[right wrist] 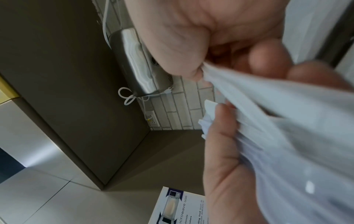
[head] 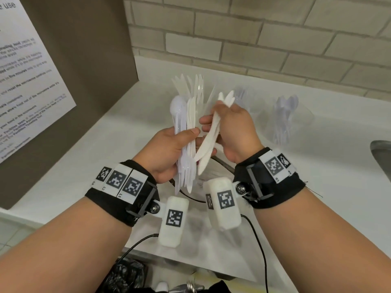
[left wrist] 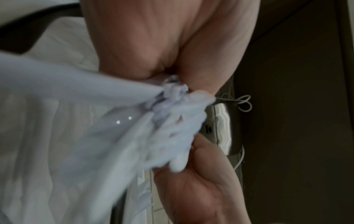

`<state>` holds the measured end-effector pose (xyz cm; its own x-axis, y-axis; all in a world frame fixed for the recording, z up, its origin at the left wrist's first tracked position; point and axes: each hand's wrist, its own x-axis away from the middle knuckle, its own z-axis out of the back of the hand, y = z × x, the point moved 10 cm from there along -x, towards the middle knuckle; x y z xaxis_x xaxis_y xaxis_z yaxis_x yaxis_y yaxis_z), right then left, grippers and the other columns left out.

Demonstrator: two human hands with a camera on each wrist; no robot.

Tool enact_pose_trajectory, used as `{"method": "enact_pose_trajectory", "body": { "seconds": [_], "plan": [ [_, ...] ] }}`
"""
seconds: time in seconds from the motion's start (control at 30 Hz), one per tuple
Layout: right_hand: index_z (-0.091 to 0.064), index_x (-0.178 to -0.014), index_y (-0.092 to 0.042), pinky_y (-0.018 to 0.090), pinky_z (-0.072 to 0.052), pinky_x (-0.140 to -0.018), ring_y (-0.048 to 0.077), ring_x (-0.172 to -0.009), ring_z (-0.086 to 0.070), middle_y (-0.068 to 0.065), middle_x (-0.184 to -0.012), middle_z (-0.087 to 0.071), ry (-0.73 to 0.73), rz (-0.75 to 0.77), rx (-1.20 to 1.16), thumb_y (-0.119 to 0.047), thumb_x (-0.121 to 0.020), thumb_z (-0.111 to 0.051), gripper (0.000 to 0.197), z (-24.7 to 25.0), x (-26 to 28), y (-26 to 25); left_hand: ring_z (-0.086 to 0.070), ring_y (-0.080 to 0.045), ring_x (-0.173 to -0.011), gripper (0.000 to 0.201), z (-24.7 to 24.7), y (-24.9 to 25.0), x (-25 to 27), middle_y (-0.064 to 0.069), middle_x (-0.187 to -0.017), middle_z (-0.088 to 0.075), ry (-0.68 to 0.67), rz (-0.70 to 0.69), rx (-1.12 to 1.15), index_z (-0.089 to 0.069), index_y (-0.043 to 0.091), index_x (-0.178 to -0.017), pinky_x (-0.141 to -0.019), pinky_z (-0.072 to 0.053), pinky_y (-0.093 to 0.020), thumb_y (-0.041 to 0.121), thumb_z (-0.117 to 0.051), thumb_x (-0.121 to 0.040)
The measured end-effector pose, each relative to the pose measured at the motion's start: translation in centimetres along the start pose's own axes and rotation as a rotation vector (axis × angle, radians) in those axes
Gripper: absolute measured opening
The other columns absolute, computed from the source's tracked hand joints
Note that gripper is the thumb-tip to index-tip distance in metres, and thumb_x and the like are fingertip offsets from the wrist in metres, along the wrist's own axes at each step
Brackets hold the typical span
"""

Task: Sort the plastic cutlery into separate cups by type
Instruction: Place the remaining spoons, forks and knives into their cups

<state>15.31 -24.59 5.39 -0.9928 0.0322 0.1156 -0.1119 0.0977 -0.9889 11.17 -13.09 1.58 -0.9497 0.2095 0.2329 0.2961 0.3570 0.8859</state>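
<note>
1. hands meet over the white bench [head: 135, 106] midway through the sort: the left hand [head: 167, 153] holds a mixed fistful of plastic cutlery [head: 186, 144], fingers curled round the handles, a spoon bowl and flat blades fanning above the thumb.
2. the right hand [head: 234, 132] has its fingers clamped on a few white knives [head: 209, 142], which cross the left-hand bunch and look to be drawn out of it.
3. three clear cups stand behind the hands: one packed with mixed pieces [head: 190, 87] directly beyond the left hand, a faint middle cup [head: 243, 98], and a cup of spoons [head: 285, 117] off to the right. some sorting appears done; the bunch in hand and the full rear cup remain.
4. room is tight on the left, where a brown panel [head: 101, 60] with a posted notice [head: 29, 66] closes that side; a brick wall [head: 275, 39] backs the bench just behind the cups.
5. open bench lies to the right up to a metal sink edge [head: 380, 151]; the front edge runs below the wrists, with cables [head: 258, 246] hanging there.
</note>
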Motion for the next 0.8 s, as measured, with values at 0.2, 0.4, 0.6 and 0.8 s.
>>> {"method": "enact_pose_trajectory", "body": {
  "seconds": [0.2,0.4,0.6,0.8],
  "plan": [
    [-0.047,-0.099,-0.013,0.024,-0.041,-0.040,0.016,-0.035,-0.039,0.003,-0.054,-0.040,0.050,0.038,-0.096,-0.039,-0.103,-0.035,0.029,1.3,-0.3,-1.5,-0.072,-0.019,-0.067,0.029,1.5,0.1,-0.1,-0.004,-0.079,-0.069,0.090,0.001,-0.022,-0.058,0.001,-0.113,-0.061,-0.058,-0.029,0.019,-0.061,-0.092],
    [-0.063,-0.087,-0.005,0.019,-0.027,-0.038,0.010,-0.034,-0.032,-0.002,-0.053,-0.050,-0.164,-0.048,0.208,-0.032,-0.082,-0.075,0.030,-1.4,0.4,1.2,-0.070,-0.014,-0.064,0.017,1.2,0.2,0.0,0.003,-0.072,-0.067,0.049,0.013,-0.061,-0.062,0.011,-0.101,-0.057,-0.057,-0.027,0.024,-0.059,-0.091],
    [-0.057,-0.087,-0.004,0.019,-0.024,-0.038,0.012,-0.036,-0.032,0.010,-0.069,-0.051,-0.108,-0.097,0.159,-0.016,-0.092,-0.056,0.013,-1.2,0.3,1.5,-0.070,-0.017,-0.064,0.022,1.1,0.1,0.0,-0.005,-0.077,-0.071,0.061,0.003,-0.042,-0.063,0.006,-0.106,-0.059,-0.058,-0.029,0.021,-0.057,-0.092],
    [-0.058,-0.095,-0.007,0.018,-0.029,-0.038,0.010,-0.036,-0.038,0.004,-0.065,-0.056,-0.052,-0.055,0.136,-0.018,-0.095,-0.052,0.013,-0.3,0.1,0.4,-0.071,-0.017,-0.062,0.015,1.7,0.3,0.0,-0.004,-0.078,-0.069,0.127,-0.018,-0.058,-0.062,0.009,-0.100,-0.060,-0.060,-0.030,0.020,-0.061,-0.090]
  ]
}}
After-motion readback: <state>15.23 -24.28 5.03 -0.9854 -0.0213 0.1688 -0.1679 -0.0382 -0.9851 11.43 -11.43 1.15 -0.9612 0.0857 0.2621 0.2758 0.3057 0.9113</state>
